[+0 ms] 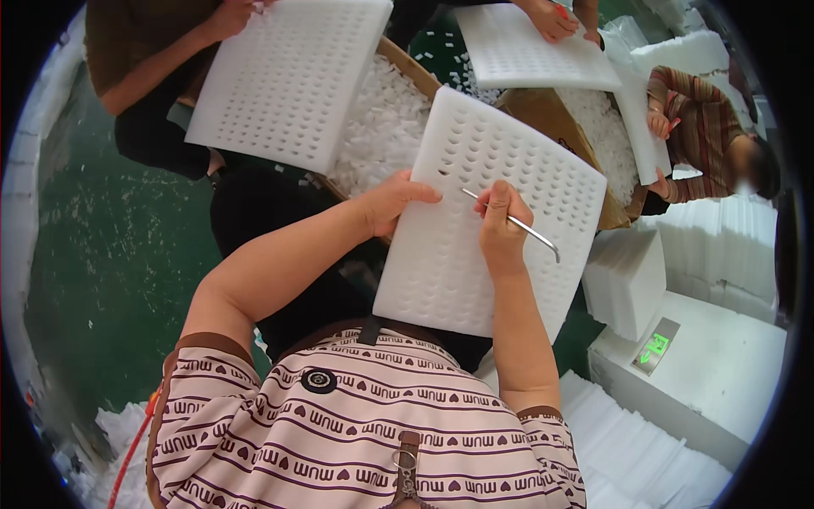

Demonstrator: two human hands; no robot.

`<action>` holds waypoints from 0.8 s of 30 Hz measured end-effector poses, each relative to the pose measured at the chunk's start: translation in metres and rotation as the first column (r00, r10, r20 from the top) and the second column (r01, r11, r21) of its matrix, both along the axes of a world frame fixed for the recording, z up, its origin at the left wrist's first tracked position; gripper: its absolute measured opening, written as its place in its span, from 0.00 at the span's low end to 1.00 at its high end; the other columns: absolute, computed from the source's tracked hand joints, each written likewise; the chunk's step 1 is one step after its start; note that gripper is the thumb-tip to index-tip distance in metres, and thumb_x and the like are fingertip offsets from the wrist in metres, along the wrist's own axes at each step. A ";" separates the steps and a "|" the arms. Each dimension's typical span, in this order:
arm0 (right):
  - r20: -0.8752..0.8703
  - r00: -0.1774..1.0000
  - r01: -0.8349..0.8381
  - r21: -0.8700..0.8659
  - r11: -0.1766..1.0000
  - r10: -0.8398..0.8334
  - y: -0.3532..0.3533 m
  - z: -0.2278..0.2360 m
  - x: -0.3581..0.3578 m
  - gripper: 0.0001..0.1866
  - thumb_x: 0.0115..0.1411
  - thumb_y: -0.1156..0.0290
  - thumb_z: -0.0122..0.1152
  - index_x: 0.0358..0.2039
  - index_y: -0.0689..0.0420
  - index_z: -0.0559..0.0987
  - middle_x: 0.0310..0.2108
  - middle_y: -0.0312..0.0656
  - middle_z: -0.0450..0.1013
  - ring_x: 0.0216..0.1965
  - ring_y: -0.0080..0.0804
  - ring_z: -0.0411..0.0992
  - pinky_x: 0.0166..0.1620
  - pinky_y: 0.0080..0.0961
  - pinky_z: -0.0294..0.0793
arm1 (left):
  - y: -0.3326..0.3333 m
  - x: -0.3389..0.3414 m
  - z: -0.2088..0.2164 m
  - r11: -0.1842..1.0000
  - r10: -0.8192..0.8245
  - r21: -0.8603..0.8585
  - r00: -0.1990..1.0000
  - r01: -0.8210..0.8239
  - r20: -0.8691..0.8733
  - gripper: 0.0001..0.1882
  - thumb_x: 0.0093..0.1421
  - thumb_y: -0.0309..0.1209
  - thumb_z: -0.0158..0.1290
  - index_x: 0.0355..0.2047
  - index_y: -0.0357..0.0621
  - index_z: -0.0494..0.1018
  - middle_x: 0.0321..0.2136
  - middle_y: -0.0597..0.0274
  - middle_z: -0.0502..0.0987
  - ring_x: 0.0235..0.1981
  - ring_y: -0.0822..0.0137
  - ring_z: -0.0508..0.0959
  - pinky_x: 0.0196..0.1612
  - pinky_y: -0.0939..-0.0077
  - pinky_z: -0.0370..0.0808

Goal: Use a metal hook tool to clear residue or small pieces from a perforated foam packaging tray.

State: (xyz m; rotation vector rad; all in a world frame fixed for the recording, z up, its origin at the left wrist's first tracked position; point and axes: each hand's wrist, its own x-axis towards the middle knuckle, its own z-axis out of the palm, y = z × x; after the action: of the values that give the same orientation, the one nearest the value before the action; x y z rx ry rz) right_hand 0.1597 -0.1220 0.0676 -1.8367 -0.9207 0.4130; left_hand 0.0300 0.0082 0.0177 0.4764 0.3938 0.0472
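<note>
A white foam sheet (441, 271) with rows of small cut-outs lies tilted across my lap. My left hand (398, 202) grips its left edge, thumb on top and the other fingers hidden beneath. Over the middle of the sheet, my right hand (504, 222) is closed around a thin metal rod (536, 233) with a bent end. The rod's straight tip points up and left, close to the cut-outs. One darker hole shows in the sheet near my left thumb.
Cardboard boxes full of small white foam pieces (386, 114) stand beyond my sheet. Other people hold similar perforated sheets (288, 76) at the far left and a sheet (534, 47) at the back. White foam blocks (627, 280) and a lit green sign (655, 346) are at right.
</note>
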 end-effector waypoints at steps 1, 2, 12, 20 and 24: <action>0.129 0.992 -0.010 -0.009 1.000 0.011 0.000 0.001 -0.001 0.21 0.68 0.61 0.47 0.24 0.62 0.77 0.20 0.38 0.72 0.22 0.27 0.64 0.30 0.20 0.66 | -0.004 0.001 0.001 0.998 -0.004 0.055 1.000 0.004 -0.011 0.26 0.49 0.23 0.50 0.51 0.35 0.68 0.43 0.48 0.76 0.40 0.57 0.78 0.43 0.67 0.76; 0.255 0.967 -0.023 -0.018 1.000 0.026 0.000 0.003 -0.002 0.19 0.67 0.63 0.48 0.24 0.62 0.77 0.20 0.38 0.72 0.22 0.27 0.64 0.29 0.20 0.66 | -0.008 0.001 0.003 0.994 -0.004 0.110 1.000 0.007 -0.023 0.26 0.49 0.23 0.50 0.51 0.35 0.68 0.42 0.48 0.77 0.40 0.57 0.78 0.42 0.67 0.76; 0.020 0.999 -0.040 -0.001 0.999 0.040 -0.006 -0.001 0.015 0.19 0.69 0.64 0.45 0.22 0.59 0.71 0.18 0.35 0.67 0.21 0.23 0.61 0.27 0.19 0.63 | -0.011 0.000 0.008 0.997 0.036 0.070 0.998 -0.032 -0.055 0.24 0.51 0.22 0.51 0.51 0.36 0.68 0.41 0.50 0.77 0.39 0.60 0.78 0.42 0.70 0.76; 0.040 0.999 -0.024 0.050 0.998 0.022 0.012 0.007 -0.005 0.21 0.68 0.61 0.47 0.21 0.60 0.72 0.17 0.34 0.66 0.21 0.22 0.60 0.26 0.20 0.62 | -0.012 0.005 0.004 0.998 0.032 0.063 0.999 -0.031 -0.016 0.23 0.52 0.21 0.51 0.51 0.38 0.68 0.41 0.51 0.77 0.40 0.60 0.78 0.43 0.69 0.76; 0.584 0.764 -0.107 -0.306 0.946 0.275 0.026 0.004 -0.010 0.24 0.69 0.55 0.43 0.20 0.58 0.70 0.19 0.35 0.67 0.21 0.22 0.59 0.27 0.17 0.61 | -0.020 0.003 0.012 0.985 0.022 0.173 1.000 -0.024 0.016 0.22 0.52 0.22 0.49 0.50 0.34 0.67 0.41 0.49 0.77 0.38 0.60 0.78 0.42 0.69 0.76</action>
State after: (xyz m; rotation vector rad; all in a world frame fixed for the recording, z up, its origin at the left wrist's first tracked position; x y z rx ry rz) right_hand 0.1495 -0.0958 0.0719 -2.1719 -1.5824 0.0275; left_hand 0.0332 -0.0117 0.0298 0.6431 0.3834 0.1074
